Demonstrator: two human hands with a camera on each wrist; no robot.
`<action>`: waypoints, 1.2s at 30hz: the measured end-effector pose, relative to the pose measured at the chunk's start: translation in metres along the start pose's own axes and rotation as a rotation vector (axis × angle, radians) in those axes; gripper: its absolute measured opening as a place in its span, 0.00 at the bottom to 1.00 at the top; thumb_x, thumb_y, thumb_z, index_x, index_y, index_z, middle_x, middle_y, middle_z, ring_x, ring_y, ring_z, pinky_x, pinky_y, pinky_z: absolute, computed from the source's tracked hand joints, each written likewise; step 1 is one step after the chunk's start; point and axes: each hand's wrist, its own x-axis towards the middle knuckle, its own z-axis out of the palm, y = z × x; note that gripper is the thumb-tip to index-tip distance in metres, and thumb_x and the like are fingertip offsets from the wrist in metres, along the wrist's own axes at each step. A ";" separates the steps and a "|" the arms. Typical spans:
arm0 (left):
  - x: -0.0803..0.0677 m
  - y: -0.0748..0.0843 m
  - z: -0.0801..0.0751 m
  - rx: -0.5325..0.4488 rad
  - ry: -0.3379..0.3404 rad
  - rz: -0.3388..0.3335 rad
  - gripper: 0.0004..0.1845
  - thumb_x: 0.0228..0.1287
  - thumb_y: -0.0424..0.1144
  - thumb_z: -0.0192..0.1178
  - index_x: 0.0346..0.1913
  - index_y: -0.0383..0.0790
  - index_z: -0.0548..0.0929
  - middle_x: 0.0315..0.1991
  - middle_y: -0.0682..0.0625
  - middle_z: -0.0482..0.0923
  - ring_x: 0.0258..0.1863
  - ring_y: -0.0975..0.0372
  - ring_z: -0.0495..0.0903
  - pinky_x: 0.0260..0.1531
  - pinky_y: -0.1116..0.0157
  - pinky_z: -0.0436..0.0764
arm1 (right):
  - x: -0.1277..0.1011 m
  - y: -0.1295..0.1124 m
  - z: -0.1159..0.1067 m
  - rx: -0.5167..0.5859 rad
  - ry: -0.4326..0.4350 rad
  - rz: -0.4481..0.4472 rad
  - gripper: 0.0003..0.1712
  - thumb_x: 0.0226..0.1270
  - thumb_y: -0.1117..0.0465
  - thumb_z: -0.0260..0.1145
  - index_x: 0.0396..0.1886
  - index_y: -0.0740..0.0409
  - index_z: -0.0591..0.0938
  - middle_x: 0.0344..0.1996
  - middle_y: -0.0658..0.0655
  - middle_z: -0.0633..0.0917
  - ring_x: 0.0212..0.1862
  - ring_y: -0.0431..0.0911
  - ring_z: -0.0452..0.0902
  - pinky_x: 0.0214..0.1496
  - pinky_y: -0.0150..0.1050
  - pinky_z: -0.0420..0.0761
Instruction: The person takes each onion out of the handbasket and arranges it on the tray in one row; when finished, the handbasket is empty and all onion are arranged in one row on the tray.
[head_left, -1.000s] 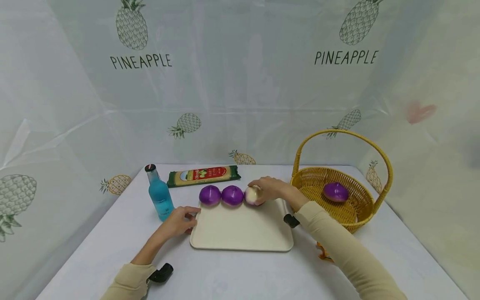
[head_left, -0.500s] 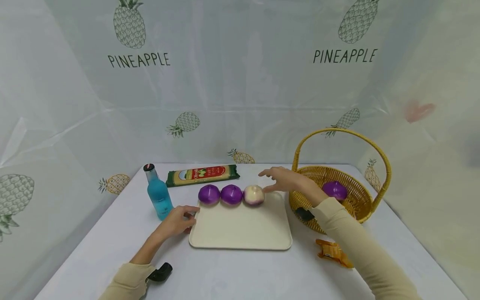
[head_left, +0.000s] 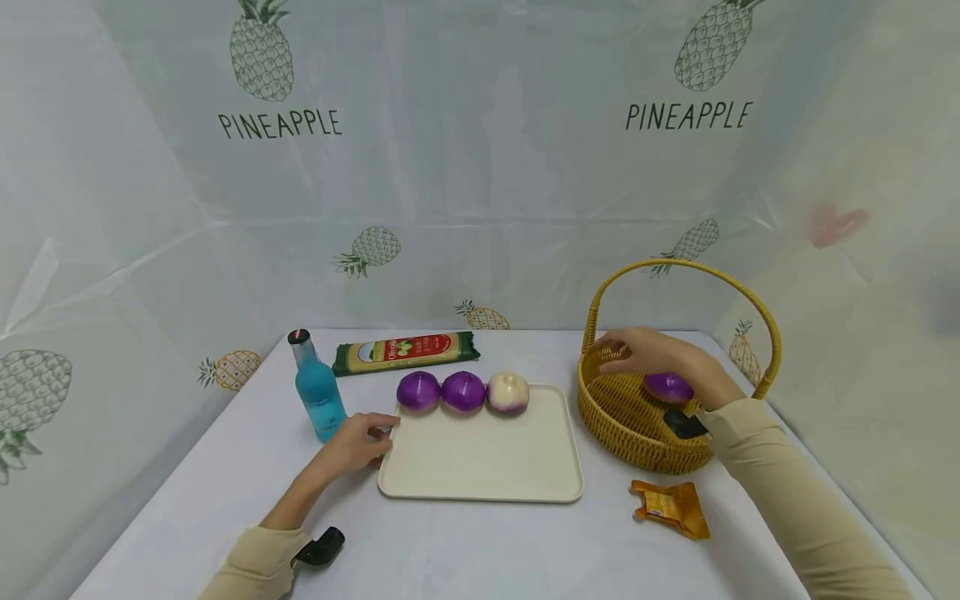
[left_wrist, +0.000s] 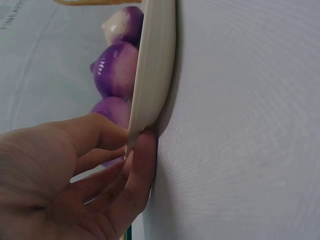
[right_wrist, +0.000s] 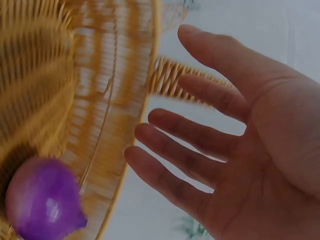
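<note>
My left hand (head_left: 358, 442) pinches the left rim of a cream tray (head_left: 480, 458), thumb above and fingers below, as the left wrist view shows. Along the tray's back edge sit three onions in a row: one purple onion (head_left: 418, 392), a second purple onion (head_left: 463, 392), and an onion with its pale end up (head_left: 507, 392). Over the yellow wicker basket (head_left: 630, 442) on the right is my right hand (head_left: 648, 350), holding nothing, its fingers spread in the right wrist view. Another purple onion (right_wrist: 44, 200) lies inside the basket, partly hidden behind the right hand in the head view.
A blue bottle (head_left: 321, 396) stands left of the tray, close to the left hand. Behind the onions lies a long green-and-gold packet (head_left: 405, 352). An orange wrapped snack (head_left: 671, 508) lies in front of the basket, whose tall handle (head_left: 776, 333) arches over it.
The right hand has let go of the pale-ended onion and moved right, from the tray to above the basket. The orange snack has come into full view. The left hand stays at the tray.
</note>
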 end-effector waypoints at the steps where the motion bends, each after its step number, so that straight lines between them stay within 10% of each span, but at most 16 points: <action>1: 0.000 0.000 0.000 0.001 -0.002 -0.001 0.23 0.57 0.26 0.61 0.58 0.31 0.80 0.40 0.40 0.83 0.24 0.62 0.79 0.21 0.68 0.83 | -0.003 0.005 -0.001 -0.014 0.009 0.015 0.31 0.68 0.50 0.65 0.64 0.64 0.75 0.57 0.69 0.80 0.58 0.65 0.77 0.59 0.57 0.78; 20: 0.000 0.000 0.002 -0.009 -0.007 -0.023 0.23 0.57 0.26 0.61 0.59 0.32 0.80 0.37 0.43 0.82 0.22 0.63 0.79 0.21 0.68 0.83 | -0.032 0.056 -0.014 -0.108 -0.115 0.294 0.38 0.66 0.48 0.65 0.67 0.67 0.69 0.62 0.77 0.72 0.62 0.74 0.67 0.58 0.64 0.75; 36: 0.002 0.000 0.001 -0.011 -0.003 -0.031 0.24 0.57 0.27 0.60 0.59 0.32 0.80 0.40 0.41 0.83 0.25 0.63 0.79 0.22 0.68 0.84 | -0.036 0.069 -0.005 0.021 -0.219 0.357 0.40 0.61 0.57 0.71 0.68 0.68 0.66 0.57 0.78 0.71 0.53 0.63 0.74 0.45 0.48 0.83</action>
